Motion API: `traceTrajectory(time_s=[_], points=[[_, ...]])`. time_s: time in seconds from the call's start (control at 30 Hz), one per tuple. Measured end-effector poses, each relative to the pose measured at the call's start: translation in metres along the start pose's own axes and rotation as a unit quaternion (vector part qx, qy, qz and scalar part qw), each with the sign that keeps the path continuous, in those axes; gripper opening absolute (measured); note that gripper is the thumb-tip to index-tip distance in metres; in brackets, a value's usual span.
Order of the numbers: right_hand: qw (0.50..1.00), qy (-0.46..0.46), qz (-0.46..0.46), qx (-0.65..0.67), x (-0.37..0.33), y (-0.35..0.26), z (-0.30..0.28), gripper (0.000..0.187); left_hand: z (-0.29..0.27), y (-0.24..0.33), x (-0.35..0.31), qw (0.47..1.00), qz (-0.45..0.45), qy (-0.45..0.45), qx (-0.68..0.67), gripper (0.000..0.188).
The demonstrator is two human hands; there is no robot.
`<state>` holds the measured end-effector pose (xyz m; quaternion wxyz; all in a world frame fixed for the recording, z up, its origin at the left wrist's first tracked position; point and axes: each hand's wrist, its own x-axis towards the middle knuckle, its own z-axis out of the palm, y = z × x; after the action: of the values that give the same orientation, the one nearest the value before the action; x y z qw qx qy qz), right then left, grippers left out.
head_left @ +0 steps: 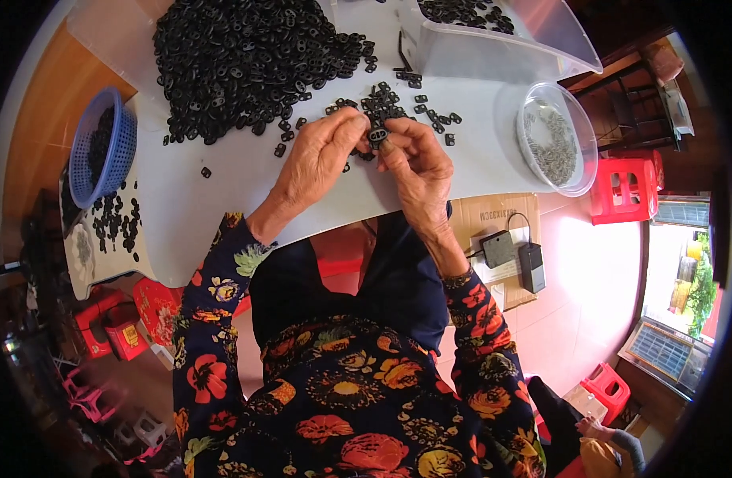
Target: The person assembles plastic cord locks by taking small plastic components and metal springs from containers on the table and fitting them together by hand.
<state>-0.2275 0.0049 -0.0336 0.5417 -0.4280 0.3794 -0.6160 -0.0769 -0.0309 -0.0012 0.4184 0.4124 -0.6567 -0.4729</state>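
Observation:
In the middle, just above the table's near edge, my right hand (420,162) pinches a small black two-hole plastic piece (377,136), which looks like a cord lock, between thumb and fingers. My left hand (320,153) is close against its left side, thumb and fingers pressed together. Whatever those left fingertips hold is hidden. Right behind both hands lies a small cluster of similar black pieces (384,102), partly covered by the fingers. A far larger heap of black pieces (230,60) spreads over the table's far left.
The white table (195,211) also bears a round clear tub (583,163) of tiny silvery metal parts at the right. Behind stands a clear plastic bin (485,57) with black pieces. A blue basket (125,151) sits left. Cardboard (505,209) and red stools (623,190) are below; another person's hand (595,430) shows lower right.

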Motion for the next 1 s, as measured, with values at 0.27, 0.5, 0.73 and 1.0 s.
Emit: traceTrajectory(time_s=[0.27,0.5,0.73,1.0], points=[[1.0,-0.006,0.001,-0.003,0.0,0.001,0.0,0.023,0.005,-0.002,-0.002,0.996,0.01,-0.037,0.074,0.029],[1.0,-0.006,0.002,-0.008,-0.001,-0.001,0.001,0.023,0.009,-0.005,-0.005,0.998,-0.008,-0.021,0.063,0.028],[1.0,-0.014,0.004,-0.012,-0.001,0.0,-0.001,0.025,0.005,-0.001,-0.001,0.995,0.009,-0.041,0.087,0.024],[0.998,-0.054,0.004,0.019,-0.001,-0.007,0.007,0.032,-0.004,-0.005,0.0,0.995,-0.002,-0.06,0.082,0.025]])
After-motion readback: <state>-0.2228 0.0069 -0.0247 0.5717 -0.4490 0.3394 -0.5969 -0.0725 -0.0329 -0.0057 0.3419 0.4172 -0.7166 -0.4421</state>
